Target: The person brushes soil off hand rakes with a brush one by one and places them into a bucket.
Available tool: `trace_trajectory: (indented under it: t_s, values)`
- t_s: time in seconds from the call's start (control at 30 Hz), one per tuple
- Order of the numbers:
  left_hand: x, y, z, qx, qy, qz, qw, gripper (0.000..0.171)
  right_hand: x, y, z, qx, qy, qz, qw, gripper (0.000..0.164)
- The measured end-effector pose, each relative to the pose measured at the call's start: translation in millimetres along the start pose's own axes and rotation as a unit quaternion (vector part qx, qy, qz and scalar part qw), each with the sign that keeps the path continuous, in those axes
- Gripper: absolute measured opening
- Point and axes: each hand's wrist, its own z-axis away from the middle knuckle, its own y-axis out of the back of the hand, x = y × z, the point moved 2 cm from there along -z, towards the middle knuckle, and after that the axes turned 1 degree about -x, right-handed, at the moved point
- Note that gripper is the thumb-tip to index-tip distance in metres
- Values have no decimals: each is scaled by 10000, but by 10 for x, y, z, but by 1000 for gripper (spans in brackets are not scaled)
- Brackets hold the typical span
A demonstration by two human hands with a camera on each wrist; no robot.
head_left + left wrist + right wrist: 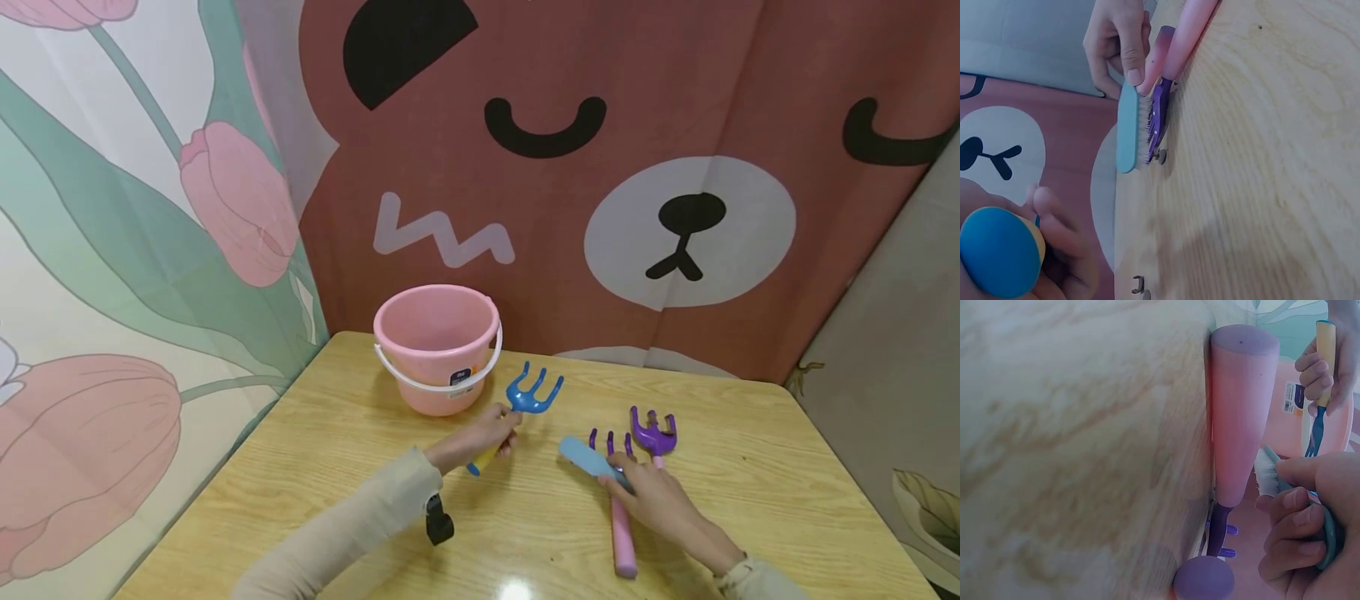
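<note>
My left hand (pixel 487 432) grips a small blue hand rake (pixel 528 402) by its yellow handle, tines pointing away, raised in front of the pink bucket (pixel 442 367). In my right hand (pixel 660 500) is a light-blue brush (pixel 583 456), its white bristles (pixel 1143 128) facing the tines of a purple hand rake with a pink handle (pixel 622 537). Bristles and tines seem to touch in the left wrist view. That rake lies on the table, partly hidden by the brush and fingers. A second purple rake (pixel 654 437) lies just right of it, its handle mostly behind my right hand.
The bucket stands at the table's back left, its white handle (pixel 442 388) hanging down in front. A printed bear curtain (pixel 540 225) borders the wooden table (pixel 757 467) at the back. Small brown bits (pixel 1160 156) show near the purple tines.
</note>
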Motion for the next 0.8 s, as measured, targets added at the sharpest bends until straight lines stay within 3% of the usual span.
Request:
trace_trajectory:
  t_s: [0.2,0.4,0.63,0.8]
  values:
    - [50,58,-60,234,-74,-85,9997,28,-5,10,3,-12,-61,-9,10000,36]
    - [133,107,-70,148,-245,-319,9991,29,-14,21,4,-61,-67,-15,10000,38]
    - [287,193,1,161,-171,-1190,9926,25,-13,20,4,-52,-50,-14,10000,39]
    - [395,251,36,101,-301,-1671,9854,24,1,7,-9,-2,87,29,10000,36]
